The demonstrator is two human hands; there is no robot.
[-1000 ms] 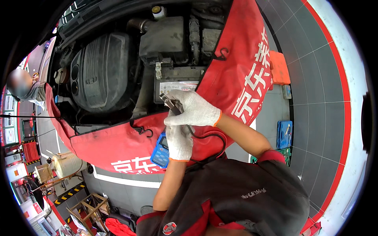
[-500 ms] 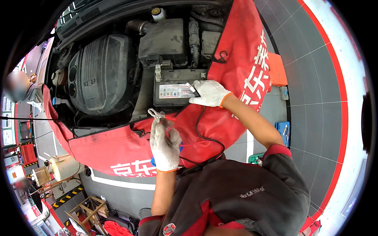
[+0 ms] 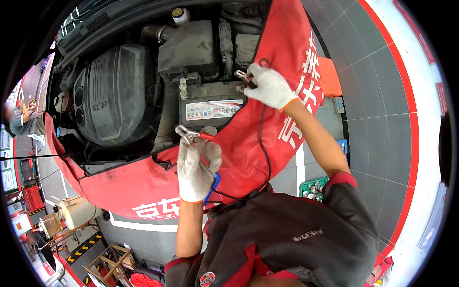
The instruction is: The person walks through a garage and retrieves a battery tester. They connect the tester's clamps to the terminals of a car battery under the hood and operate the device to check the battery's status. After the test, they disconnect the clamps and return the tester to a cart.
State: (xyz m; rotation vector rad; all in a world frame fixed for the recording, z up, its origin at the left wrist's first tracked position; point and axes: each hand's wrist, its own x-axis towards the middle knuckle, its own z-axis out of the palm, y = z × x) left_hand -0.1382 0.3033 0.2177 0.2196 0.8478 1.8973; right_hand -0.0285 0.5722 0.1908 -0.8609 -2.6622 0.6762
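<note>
My left hand (image 3: 193,170), in a white knit glove with orange cuff, is closed on a red-handled alligator clip (image 3: 192,135) whose metal jaws point up and left, in front of the battery. My gloved right hand (image 3: 272,88) grips a black-handled alligator clip (image 3: 245,77), its jaws beside the battery's right-hand terminal (image 3: 240,89); whether they touch cannot be told. The car battery (image 3: 208,91) is black with a white label. At its left corner stands a metal post clamp (image 3: 183,88). A black cable (image 3: 267,158) hangs from the right clip. Something blue (image 3: 213,189) shows beside my left wrist.
A red fender cover (image 3: 124,184) drapes the front of the engine bay. The engine cover (image 3: 114,95) lies left, the air filter box (image 3: 186,52) behind the battery. A green case of round parts (image 3: 313,189) sits on the floor at right. Another person (image 3: 28,122) is far left.
My right hand has moved from the battery label up and right to the right-hand terminal, carrying the black clip. My left hand keeps the red clip. The view has shifted slightly.
</note>
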